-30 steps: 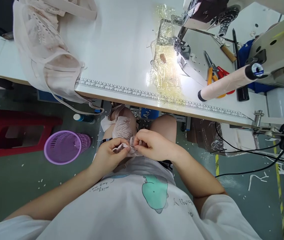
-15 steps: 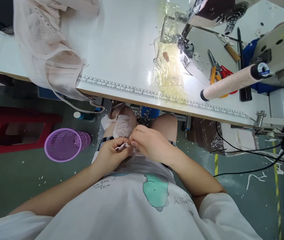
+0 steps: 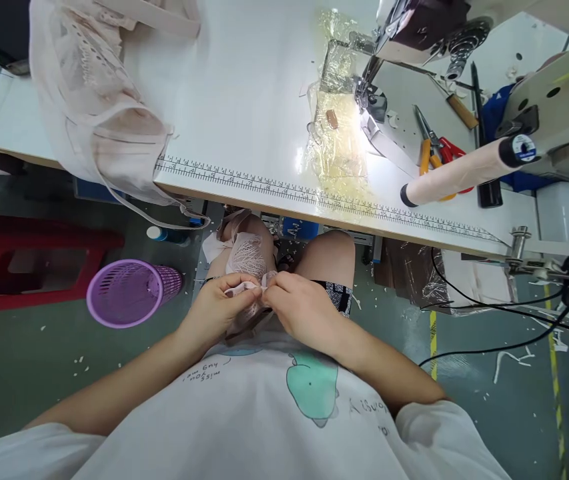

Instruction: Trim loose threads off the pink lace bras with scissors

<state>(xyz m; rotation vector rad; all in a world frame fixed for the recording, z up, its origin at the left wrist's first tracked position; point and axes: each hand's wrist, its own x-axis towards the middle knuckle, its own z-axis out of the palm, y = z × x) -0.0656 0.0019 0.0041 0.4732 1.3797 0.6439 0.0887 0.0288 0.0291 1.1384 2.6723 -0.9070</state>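
Note:
A pale pink lace bra lies across my lap, its patterned lace cup over one thigh. My left hand is closed, pinching a folded edge of the bra between thumb and fingers. Close beside it, my right hand grips sheer fabric of the same bra with its fingertips. A small bit of cloth stands up between the two hands. Folds and fingers hide the exact spot where the fingertips meet the fabric.
Above my lap runs the table edge with a printed ruler. Beige garments hang over it at left. A sewing machine, pliers and a fabric-covered roller are at right. A purple basket stands on the floor beside a red stool.
My right hand has shifted slightly down and its fingers have opened away from the left hand a little. More sheer fabric now shows between the hands.

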